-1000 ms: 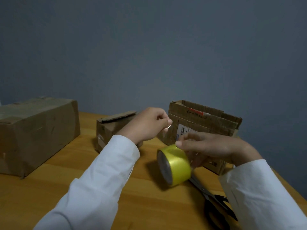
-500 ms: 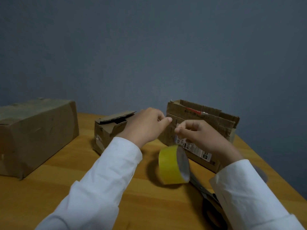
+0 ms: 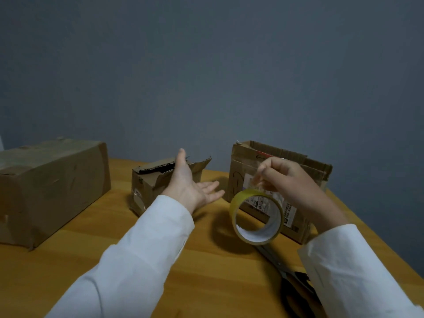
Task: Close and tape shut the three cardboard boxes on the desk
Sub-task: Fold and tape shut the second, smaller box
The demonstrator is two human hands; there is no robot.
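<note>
Tape roll (image 3: 257, 216) dangles from my right hand (image 3: 296, 187), whose fingertips pinch its free end so it can peel off. My left hand (image 3: 192, 182) is spread, palm up, ready to catch it. The small box (image 3: 160, 180) and right box (image 3: 275, 180) gape; the large box (image 3: 50, 187) looks closed. Scissors (image 3: 289, 276) lie on the desk (image 3: 206, 271), near for cutting.

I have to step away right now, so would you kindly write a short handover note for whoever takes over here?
Left hand: open, palm up, holding nothing, in front of the small box.
Right hand: pinches the tape end, with the tape roll hanging above the desk.
Scissors lie on the desk by the right sleeve.
Big box, far left: flaps look closed; tape cannot be confirmed.
Small box: top flaps ajar.
Tall box, right: top open.
Left: close and tape the small and tall boxes; check the big one.
</note>
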